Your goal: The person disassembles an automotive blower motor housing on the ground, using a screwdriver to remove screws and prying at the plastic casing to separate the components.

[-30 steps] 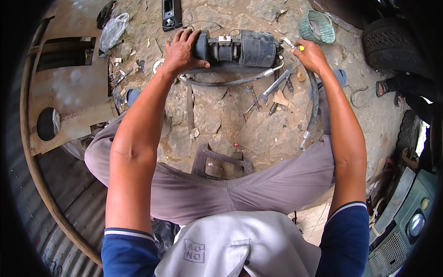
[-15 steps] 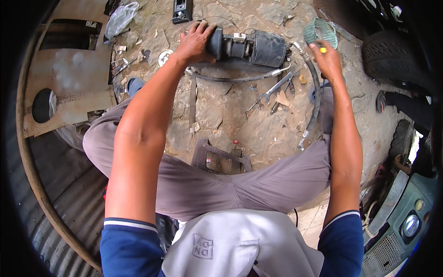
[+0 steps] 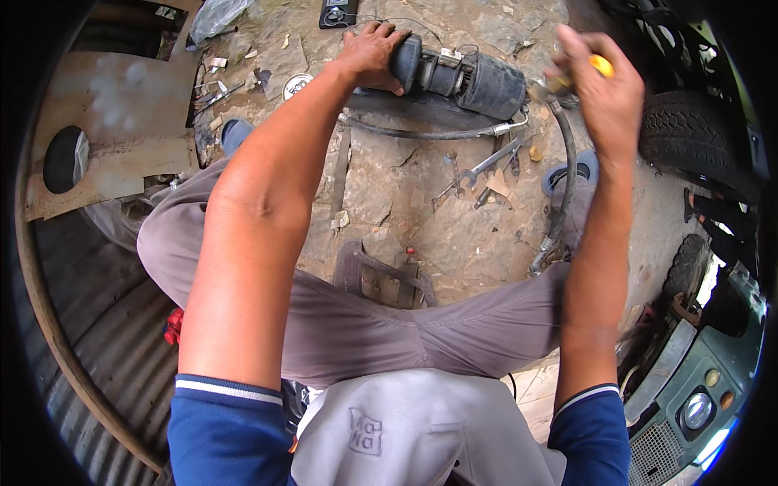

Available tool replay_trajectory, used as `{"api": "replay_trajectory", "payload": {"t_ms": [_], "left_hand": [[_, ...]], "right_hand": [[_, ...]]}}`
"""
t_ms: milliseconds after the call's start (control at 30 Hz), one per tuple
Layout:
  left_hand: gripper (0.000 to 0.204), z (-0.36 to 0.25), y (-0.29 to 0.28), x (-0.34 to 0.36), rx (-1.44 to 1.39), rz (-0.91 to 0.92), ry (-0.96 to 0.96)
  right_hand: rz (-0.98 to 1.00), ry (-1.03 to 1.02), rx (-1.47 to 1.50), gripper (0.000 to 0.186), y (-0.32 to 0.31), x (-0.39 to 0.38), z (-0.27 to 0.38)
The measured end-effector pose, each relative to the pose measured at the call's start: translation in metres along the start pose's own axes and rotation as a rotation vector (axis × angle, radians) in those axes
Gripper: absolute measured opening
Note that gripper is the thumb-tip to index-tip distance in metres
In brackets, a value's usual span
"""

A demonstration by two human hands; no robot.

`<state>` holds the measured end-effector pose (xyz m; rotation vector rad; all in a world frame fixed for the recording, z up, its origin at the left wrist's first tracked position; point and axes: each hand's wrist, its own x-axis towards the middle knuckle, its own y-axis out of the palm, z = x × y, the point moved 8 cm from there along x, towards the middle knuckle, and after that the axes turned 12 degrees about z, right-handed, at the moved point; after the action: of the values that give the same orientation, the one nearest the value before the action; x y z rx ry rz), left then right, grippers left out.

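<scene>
A black cylindrical motor unit (image 3: 492,85) lies on its side on the stony ground. My left hand (image 3: 374,58) is wrapped over its left end, fingers on top and thumb at the near side. My right hand (image 3: 606,97) is raised to the right of the unit, closed around a yellow-handled tool (image 3: 601,65); motion blurs its working end, so its kind is unclear. Along the unit's near side runs a black hose (image 3: 421,132) with metal fittings. A second black hose (image 3: 563,154) hangs down below my right hand toward my knee.
An open-end wrench (image 3: 490,159) and small tools lie between my feet. A low stool-like frame (image 3: 381,275) stands between my legs. To the left is a rusty metal sheet (image 3: 121,105); at the right are a tyre (image 3: 689,134) and a vehicle front (image 3: 705,389).
My right hand with the yellow-handled tool has lifted closer to me and now covers the green basket's place. My left hand stays on the motor unit; the view has shifted slightly.
</scene>
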<state>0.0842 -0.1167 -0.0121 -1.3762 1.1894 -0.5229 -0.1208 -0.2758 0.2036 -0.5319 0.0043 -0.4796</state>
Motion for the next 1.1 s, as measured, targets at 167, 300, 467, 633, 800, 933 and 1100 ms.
{"api": "replay_trajectory", "payload": {"t_ms": [167, 300, 467, 633, 800, 933, 1100], "left_hand": [[0.119, 0.004, -0.001, 0.005, 0.006, 0.001, 0.006], [0.118, 0.001, -0.003, 0.008, 0.01, 0.001, 0.015], [0.118, -0.002, -0.001, 0.005, 0.038, 0.003, 0.012], [0.114, -0.002, -0.003, 0.0, -0.005, 0.006, 0.037], [0.113, -0.003, -0.003, -0.002, -0.039, 0.006, 0.045], [0.113, -0.003, -0.004, -0.003, -0.043, -0.021, 0.043], [0.109, -0.003, -0.005, -0.001, -0.038, 0.02, 0.034]], "right_hand": [[-0.035, -0.037, -0.142, 0.018, 0.07, 0.044, 0.015], [-0.1, -0.227, -0.238, 0.017, 0.1, 0.07, 0.002], [-0.087, -0.291, -0.347, 0.016, 0.131, 0.077, -0.011], [0.025, -0.187, -0.48, 0.018, 0.154, 0.078, -0.008], [0.022, -0.263, -0.442, 0.017, 0.162, 0.079, -0.008], [0.018, -0.356, -0.54, 0.017, 0.168, 0.072, -0.006], [0.025, -0.318, -0.485, 0.016, 0.17, 0.07, -0.01]]}}
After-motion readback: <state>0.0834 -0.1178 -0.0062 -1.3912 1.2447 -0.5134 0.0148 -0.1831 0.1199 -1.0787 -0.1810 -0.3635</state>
